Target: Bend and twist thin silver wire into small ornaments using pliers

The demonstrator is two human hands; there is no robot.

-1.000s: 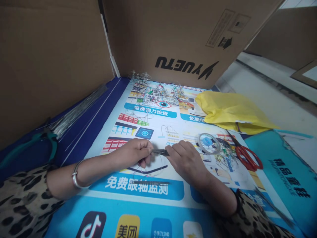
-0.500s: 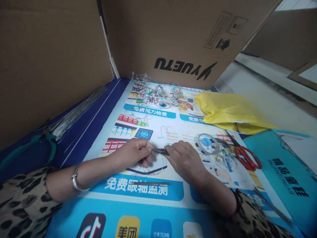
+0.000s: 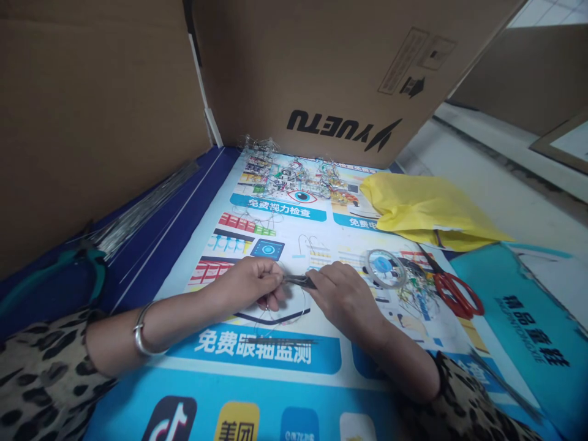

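My left hand (image 3: 257, 282), closed in a pinch, holds a thin wire (image 3: 309, 300) that loops down beside the fingers. My right hand (image 3: 344, 297) is wrapped around a pair of pliers (image 3: 298, 280). Their narrow dark jaws point left and reach my left fingertips; the handles are hidden in my palm. Exactly what the jaws grip is too small to tell. Just below my hands, several straight dark wires (image 3: 280, 340) lie on the printed sheet (image 3: 294, 392).
Tangled wire pieces (image 3: 294, 174) lie near the cardboard (image 3: 294, 73). At right are a tape roll (image 3: 384, 267), red-handled scissors (image 3: 457, 295), a yellow bag (image 3: 432, 205) and a teal bag (image 3: 519, 318). Teal-handled pliers (image 3: 55, 275) and a wire bundle (image 3: 142, 211) are at left.
My hands and the pliers keep nearly the same place. The whole view has shifted very slightly.
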